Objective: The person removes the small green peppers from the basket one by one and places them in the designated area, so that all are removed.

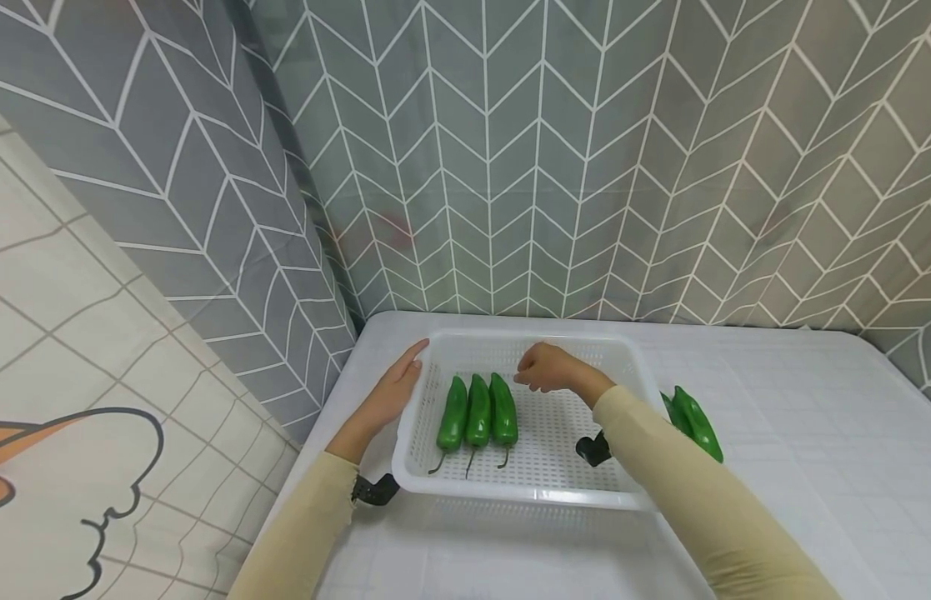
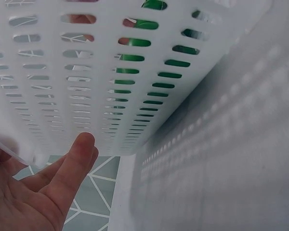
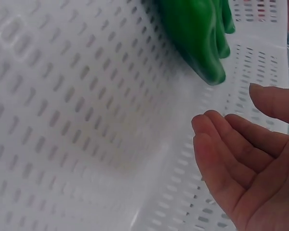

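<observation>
Three green peppers (image 1: 478,412) lie side by side in the left half of a white perforated basket (image 1: 536,496), their stems toward the front. My left hand (image 1: 393,387) rests against the basket's left side. In the left wrist view its fingers (image 2: 79,156) are fairly straight at the outer wall, below the rim. My right hand (image 1: 549,367) hovers inside the basket, just right of the peppers' far tips. In the right wrist view the right hand (image 3: 250,159) holds nothing; its fingers are loosely bent, the thumb apart, near the green peppers (image 3: 197,38).
More green peppers (image 1: 698,423) lie on the white table (image 1: 810,433) right of the basket, partly behind the right sleeve. A patterned grey curtain (image 1: 548,167) hangs behind the table. Each wrist wears a small black camera (image 1: 377,490).
</observation>
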`<state>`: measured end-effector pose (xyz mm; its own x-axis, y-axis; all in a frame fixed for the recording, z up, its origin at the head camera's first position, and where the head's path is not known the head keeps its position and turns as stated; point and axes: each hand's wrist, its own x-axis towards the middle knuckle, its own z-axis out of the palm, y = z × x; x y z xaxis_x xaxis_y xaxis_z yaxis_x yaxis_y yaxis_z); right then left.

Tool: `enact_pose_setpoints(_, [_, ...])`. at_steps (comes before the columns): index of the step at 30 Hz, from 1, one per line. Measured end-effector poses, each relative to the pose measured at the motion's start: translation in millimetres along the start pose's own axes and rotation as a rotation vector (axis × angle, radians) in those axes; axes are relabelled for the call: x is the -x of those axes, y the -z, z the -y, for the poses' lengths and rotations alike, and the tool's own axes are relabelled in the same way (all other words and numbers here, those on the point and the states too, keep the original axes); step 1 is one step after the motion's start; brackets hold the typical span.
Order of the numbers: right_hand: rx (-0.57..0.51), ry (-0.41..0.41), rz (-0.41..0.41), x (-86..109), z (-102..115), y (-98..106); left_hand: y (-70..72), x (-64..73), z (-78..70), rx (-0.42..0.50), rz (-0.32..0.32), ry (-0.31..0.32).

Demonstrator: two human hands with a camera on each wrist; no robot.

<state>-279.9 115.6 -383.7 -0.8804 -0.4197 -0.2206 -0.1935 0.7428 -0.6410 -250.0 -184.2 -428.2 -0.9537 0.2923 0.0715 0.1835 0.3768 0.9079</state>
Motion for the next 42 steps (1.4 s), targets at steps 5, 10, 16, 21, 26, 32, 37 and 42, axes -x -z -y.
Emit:
enact_pose_setpoints(5, [-0.003, -0.019, 0.034, -2.5, 1, -9, -0.3, 0.8, -0.2, 0.000, -0.007, 0.006])
enact_pose_setpoints(10, [-0.002, -0.041, 0.065, -2.5, 3, -16, -0.4, 1.7, -1.2, -0.002, -0.006, 0.007])
enact_pose_setpoints(16, [-0.045, -0.069, 0.078, -5.5, 3, -21, -0.3, 0.5, -2.3, 0.008, -0.004, 0.004])
enact_pose_setpoints(21, [-0.091, -0.093, 0.079, -8.0, 3, -26, 0.1, -0.6, -0.4, 0.015, 0.007, -0.009])
enact_pose_setpoints(26, [-0.086, -0.098, 0.094, -6.9, 6, -29, 0.2, 0.0, 0.7, 0.006, 0.006, -0.004])
enact_pose_setpoints(32, [-0.058, -0.099, 0.113, -7.3, 8, -32, 0.1, 0.5, 2.0, 0.022, 0.008, -0.010])
enact_pose_setpoints(37, [-0.065, -0.105, 0.102, -7.4, 8, -33, 0.1, 1.0, 1.5, 0.017, 0.009, -0.006])
enact_pose_setpoints(42, [-0.057, -0.112, 0.098, -5.8, 9, -32, -0.1, 1.6, -0.3, 0.009, 0.002, 0.002])
